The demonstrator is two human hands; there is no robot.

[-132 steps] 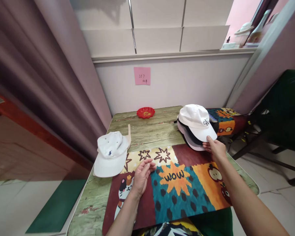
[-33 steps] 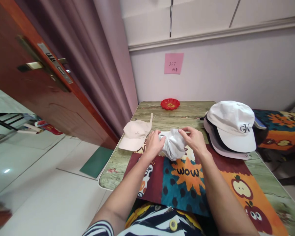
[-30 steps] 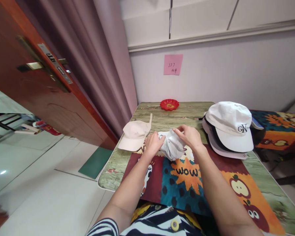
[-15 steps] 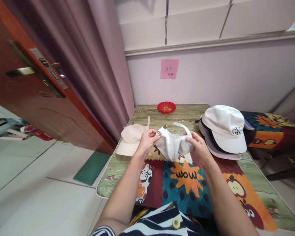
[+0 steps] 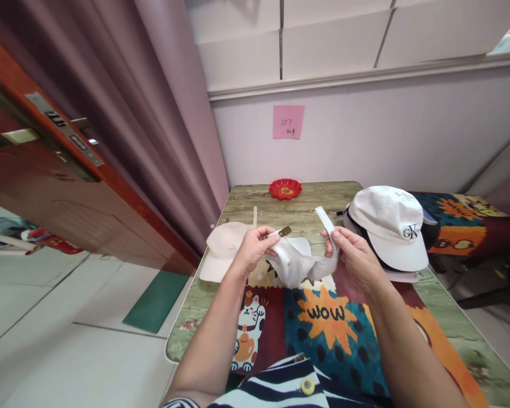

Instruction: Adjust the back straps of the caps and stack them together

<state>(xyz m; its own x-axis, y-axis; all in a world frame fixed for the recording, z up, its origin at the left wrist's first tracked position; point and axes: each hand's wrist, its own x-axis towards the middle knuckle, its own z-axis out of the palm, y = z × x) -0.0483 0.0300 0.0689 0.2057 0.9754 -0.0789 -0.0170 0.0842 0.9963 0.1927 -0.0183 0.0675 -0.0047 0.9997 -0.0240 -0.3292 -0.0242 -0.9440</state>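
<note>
A white baseball cap [image 5: 295, 263] hangs between my two hands above the table, its back opening toward the wall. My left hand [image 5: 257, 249] pinches the cap's back edge beside a small brass buckle [image 5: 285, 231]. With thumb and fingers, my right hand [image 5: 348, 246] grips the loose white strap [image 5: 325, 218], whose end points up, apart from the buckle. Left of my left hand lies a pale pink cap [image 5: 225, 246] with its strap standing up. To the right of my right hand sits a stack of caps, topped by a white cap [image 5: 391, 221] with dark letters.
A red scalloped dish [image 5: 285, 189] stands at the back of the wood-patterned table [image 5: 246, 198]. A colourful mat [image 5: 272, 334] covers its front middle. A pink note [image 5: 289, 122] is on the wall. At the left are a brown door [image 5: 68, 187] and a purple curtain [image 5: 182, 113].
The strap, earlier curving left toward the buckle, now points up from my right hand. The buckle has turned to lie along the cap's edge. My view has shifted slightly.
</note>
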